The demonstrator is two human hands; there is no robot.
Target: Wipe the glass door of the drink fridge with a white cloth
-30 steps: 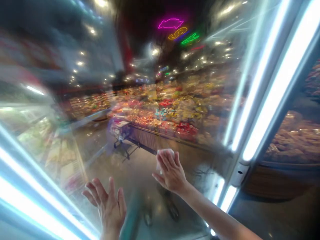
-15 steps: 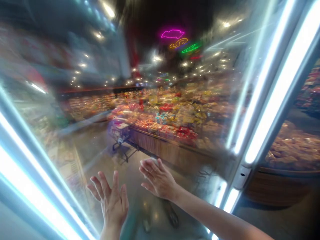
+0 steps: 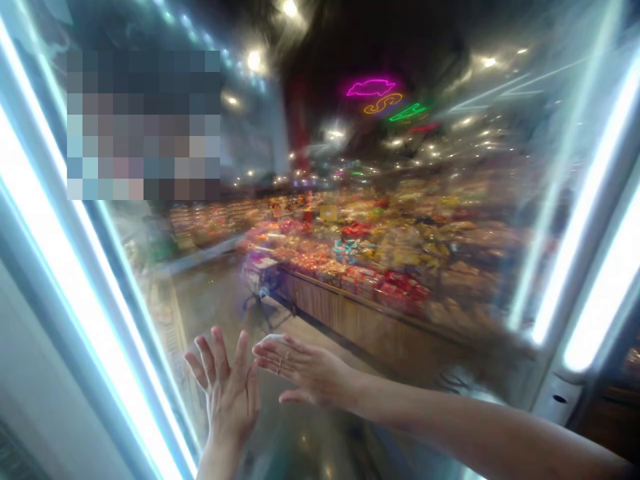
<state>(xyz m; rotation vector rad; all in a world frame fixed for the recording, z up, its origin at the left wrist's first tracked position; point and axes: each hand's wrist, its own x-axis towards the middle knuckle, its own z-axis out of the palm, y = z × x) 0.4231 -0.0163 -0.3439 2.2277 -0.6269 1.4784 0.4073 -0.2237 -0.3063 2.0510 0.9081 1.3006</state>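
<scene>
My left hand (image 3: 231, 393) is raised at the lower middle with its fingers spread, and nothing shows in it. Just to its right, my right hand (image 3: 305, 370) reaches in from the right side, fingers stretched out flat toward the left. A ring shows on it. A whitish patch runs along its upper fingertips; I cannot make out what that is. The right fingertips come very near the left thumb, and whether they touch is unclear. Both hands seem to be against or before a clear pane with smeared reflections; contact with it cannot be told.
Bright light tubes (image 3: 85, 267) slant down the left, and more tubes (image 3: 575, 200) flank the right beside a grey frame (image 3: 555, 400). Beyond lie a blurred produce display (image 3: 360, 253) with a wooden side, a shopping cart (image 3: 260, 277) and neon signs (image 3: 373, 88).
My right hand has moved left and slightly down, close to my left hand, its fingers now straighter. The view has shifted, so the background sits further right and lower.
</scene>
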